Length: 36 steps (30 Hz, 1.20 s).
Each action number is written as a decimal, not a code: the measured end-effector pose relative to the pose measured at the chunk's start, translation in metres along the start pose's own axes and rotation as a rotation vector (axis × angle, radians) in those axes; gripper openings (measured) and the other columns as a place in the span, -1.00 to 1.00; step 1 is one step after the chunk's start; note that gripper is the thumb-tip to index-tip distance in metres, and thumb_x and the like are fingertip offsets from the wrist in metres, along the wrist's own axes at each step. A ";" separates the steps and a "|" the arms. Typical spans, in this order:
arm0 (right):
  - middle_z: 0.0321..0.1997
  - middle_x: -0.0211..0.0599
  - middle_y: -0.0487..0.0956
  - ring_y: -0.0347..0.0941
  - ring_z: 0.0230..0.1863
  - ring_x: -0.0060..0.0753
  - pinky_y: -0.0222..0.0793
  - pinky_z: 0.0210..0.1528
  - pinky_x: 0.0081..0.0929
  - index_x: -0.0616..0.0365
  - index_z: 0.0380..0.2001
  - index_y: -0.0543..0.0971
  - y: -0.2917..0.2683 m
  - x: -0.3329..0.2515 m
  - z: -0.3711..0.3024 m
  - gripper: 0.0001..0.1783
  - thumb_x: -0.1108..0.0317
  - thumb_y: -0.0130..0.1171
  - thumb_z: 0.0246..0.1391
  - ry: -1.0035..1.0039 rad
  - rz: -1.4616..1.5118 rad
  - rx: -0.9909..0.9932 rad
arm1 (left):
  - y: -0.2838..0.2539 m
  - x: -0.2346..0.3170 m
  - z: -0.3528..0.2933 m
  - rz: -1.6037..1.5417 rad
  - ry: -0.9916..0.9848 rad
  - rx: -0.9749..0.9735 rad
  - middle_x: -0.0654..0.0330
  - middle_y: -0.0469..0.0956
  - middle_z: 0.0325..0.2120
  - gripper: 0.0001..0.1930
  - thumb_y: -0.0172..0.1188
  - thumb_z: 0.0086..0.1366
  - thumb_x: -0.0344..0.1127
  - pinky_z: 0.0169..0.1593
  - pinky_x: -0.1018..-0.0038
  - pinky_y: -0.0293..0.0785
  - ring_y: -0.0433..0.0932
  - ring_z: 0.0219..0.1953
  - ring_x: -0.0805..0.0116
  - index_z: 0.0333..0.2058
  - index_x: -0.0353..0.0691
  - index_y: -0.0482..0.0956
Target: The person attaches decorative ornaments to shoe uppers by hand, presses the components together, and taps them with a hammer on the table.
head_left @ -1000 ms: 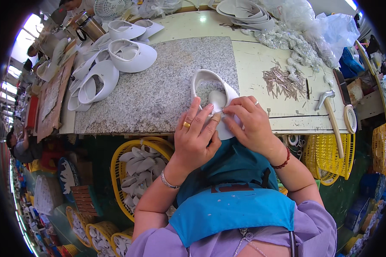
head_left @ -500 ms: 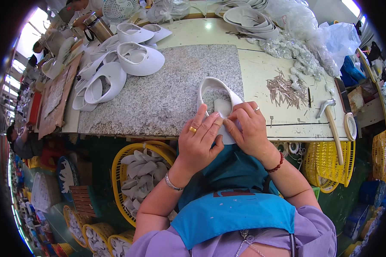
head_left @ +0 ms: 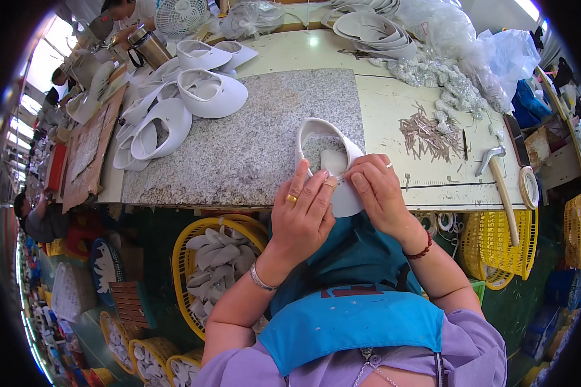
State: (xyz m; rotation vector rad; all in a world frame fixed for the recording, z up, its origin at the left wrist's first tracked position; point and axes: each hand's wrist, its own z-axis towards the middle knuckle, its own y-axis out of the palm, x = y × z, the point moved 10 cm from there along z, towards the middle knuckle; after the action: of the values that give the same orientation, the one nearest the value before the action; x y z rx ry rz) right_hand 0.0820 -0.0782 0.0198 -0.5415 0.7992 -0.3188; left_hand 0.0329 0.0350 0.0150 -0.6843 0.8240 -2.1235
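Observation:
A white shoe upper, its padded collar forming a loop, lies at the near edge of the granite slab, its rounded front toward me. My left hand holds it from the left, fingertips together at the lower end of the opening. At the right side of that same spot, my right hand pinches the edge between thumb and curled fingers. A small pale flap shows inside the opening. Whatever lies between the fingertips is hidden.
The granite slab bears several white uppers at its left. To the right are thin sticks, a hammer, a tape roll and beaded trim. A yellow basket of white pieces stands below; a person sits far left.
My right fingers have shifted slightly and curled more at the upper's edge. My left hand stays nearly in place. The whole view has moved slightly.

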 end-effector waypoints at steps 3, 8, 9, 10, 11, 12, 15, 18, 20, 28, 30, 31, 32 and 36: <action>-0.31 -0.21 0.46 0.32 -0.23 -0.10 0.26 -0.16 -0.29 0.18 -0.37 0.53 -0.004 -0.002 -0.004 -0.90 0.47 0.15 -0.03 -0.003 0.061 0.014 | 0.001 0.007 0.001 0.077 0.006 -0.033 0.10 0.44 -0.03 -0.62 0.06 0.10 -0.43 0.06 0.19 0.27 0.27 0.20 -0.05 -0.05 -0.27 0.51; -0.29 -0.21 0.46 0.32 -0.22 -0.10 0.28 -0.18 -0.30 0.19 -0.32 0.54 -0.003 -0.005 -0.010 -0.84 0.55 0.12 -0.05 -0.013 0.023 0.064 | 0.003 0.016 0.005 0.193 0.026 -0.057 0.08 0.45 -0.09 -0.63 0.03 0.11 -0.42 0.00 0.21 0.32 0.30 0.16 -0.12 -0.06 -0.28 0.52; -0.29 -0.21 0.46 0.32 -0.22 -0.10 0.28 -0.18 -0.30 0.19 -0.32 0.54 -0.001 -0.004 -0.011 -0.84 0.55 0.12 -0.05 -0.013 0.027 0.066 | 0.003 0.018 0.006 0.238 0.039 -0.057 0.07 0.46 -0.09 -0.64 0.04 0.11 -0.42 -0.05 0.23 0.35 0.33 0.14 -0.13 -0.08 -0.27 0.53; -0.29 -0.22 0.46 0.32 -0.22 -0.10 0.28 -0.18 -0.30 0.19 -0.32 0.54 -0.002 -0.005 -0.012 -0.83 0.55 0.12 -0.06 -0.017 0.021 0.083 | 0.003 0.020 0.007 0.282 0.052 -0.057 0.07 0.47 -0.10 -0.64 0.05 0.10 -0.42 -0.09 0.25 0.39 0.35 0.12 -0.13 -0.09 -0.27 0.54; -0.29 -0.23 0.46 0.32 -0.22 -0.11 0.28 -0.19 -0.30 0.18 -0.32 0.54 -0.002 -0.005 -0.012 -0.82 0.56 0.13 -0.07 -0.020 0.015 0.101 | 0.003 0.021 0.009 0.285 0.054 -0.060 0.07 0.47 -0.10 -0.64 0.05 0.10 -0.42 -0.09 0.25 0.39 0.35 0.12 -0.13 -0.09 -0.27 0.54; -0.29 -0.23 0.46 0.32 -0.22 -0.11 0.28 -0.19 -0.30 0.18 -0.32 0.54 -0.002 -0.004 -0.012 -0.82 0.56 0.13 -0.07 -0.019 0.018 0.103 | 0.003 0.023 0.011 0.331 0.074 -0.064 0.06 0.48 -0.12 -0.65 0.06 0.09 -0.42 -0.16 0.28 0.42 0.39 0.08 -0.14 -0.11 -0.28 0.55; -0.29 -0.23 0.46 0.32 -0.22 -0.11 0.29 -0.19 -0.30 0.18 -0.32 0.54 -0.003 -0.006 -0.014 -0.81 0.56 0.13 -0.08 -0.017 -0.003 0.126 | 0.005 0.027 0.014 0.405 0.131 -0.086 0.04 0.51 -0.17 -0.67 0.08 0.07 -0.41 -0.28 0.34 0.46 0.46 0.02 -0.13 -0.15 -0.29 0.57; -0.29 -0.23 0.46 0.33 -0.23 -0.11 0.29 -0.18 -0.31 0.18 -0.31 0.54 -0.005 -0.008 -0.015 -0.81 0.56 0.12 -0.08 -0.035 0.004 0.144 | 0.006 0.033 0.018 0.457 0.194 -0.116 0.02 0.53 -0.22 -0.69 0.10 0.05 -0.41 -0.36 0.38 0.48 0.51 -0.06 -0.11 -0.19 -0.32 0.58; -0.28 -0.21 0.46 0.33 -0.22 -0.10 0.29 -0.17 -0.30 0.20 -0.28 0.52 -0.003 -0.007 -0.015 -0.78 0.57 0.11 -0.08 -0.045 0.002 0.143 | 0.009 0.034 0.021 0.471 0.223 -0.139 0.00 0.53 -0.23 -0.69 0.10 0.04 -0.42 -0.39 0.40 0.49 0.54 -0.09 -0.09 -0.20 -0.35 0.58; -0.23 -0.16 0.45 0.35 -0.18 -0.05 0.31 -0.16 -0.27 0.22 -0.20 0.48 -0.005 -0.008 -0.018 -0.71 0.58 0.10 -0.08 -0.058 -0.040 0.171 | 0.022 0.049 0.023 0.477 0.382 -0.326 -0.13 0.52 -0.26 -0.71 0.09 0.01 -0.48 -0.50 0.51 0.47 0.59 -0.19 -0.03 -0.26 -0.51 0.54; -0.22 -0.16 0.45 0.35 -0.17 -0.05 0.31 -0.16 -0.27 0.22 -0.19 0.48 -0.004 -0.010 -0.019 -0.70 0.58 0.10 -0.08 -0.074 -0.056 0.172 | 0.025 0.046 0.021 0.487 0.380 -0.320 -0.14 0.52 -0.25 -0.71 0.09 0.02 -0.44 -0.46 0.48 0.45 0.57 -0.16 -0.02 -0.26 -0.48 0.56; -0.21 -0.17 0.45 0.35 -0.17 -0.05 0.31 -0.16 -0.27 0.21 -0.18 0.47 -0.003 -0.009 -0.019 -0.69 0.58 0.10 -0.08 -0.075 -0.065 0.166 | 0.026 0.044 0.021 0.493 0.384 -0.306 -0.14 0.52 -0.23 -0.70 0.08 0.03 -0.40 -0.42 0.44 0.44 0.55 -0.13 -0.01 -0.27 -0.45 0.57; -0.20 -0.17 0.45 0.35 -0.17 -0.05 0.31 -0.16 -0.27 0.21 -0.17 0.47 -0.002 -0.009 -0.019 -0.68 0.57 0.11 -0.09 -0.076 -0.073 0.161 | 0.026 0.043 0.022 0.493 0.390 -0.307 -0.14 0.52 -0.23 -0.70 0.08 0.03 -0.40 -0.42 0.44 0.44 0.55 -0.13 -0.01 -0.27 -0.45 0.57; -0.21 -0.18 0.45 0.35 -0.17 -0.06 0.32 -0.16 -0.27 0.20 -0.16 0.46 -0.006 -0.003 -0.018 -0.66 0.57 0.12 -0.10 -0.053 -0.020 0.162 | 0.010 0.025 0.025 0.182 0.204 -0.209 -0.06 0.53 -0.22 -0.67 0.11 0.01 -0.38 -0.16 0.34 0.38 0.54 -0.08 0.08 -0.22 -0.42 0.54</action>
State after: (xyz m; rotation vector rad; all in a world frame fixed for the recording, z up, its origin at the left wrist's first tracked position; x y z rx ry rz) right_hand 0.0661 -0.0874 0.0150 -0.4045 0.7101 -0.3831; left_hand 0.0400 0.0017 0.0291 -0.4808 1.1864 -1.9809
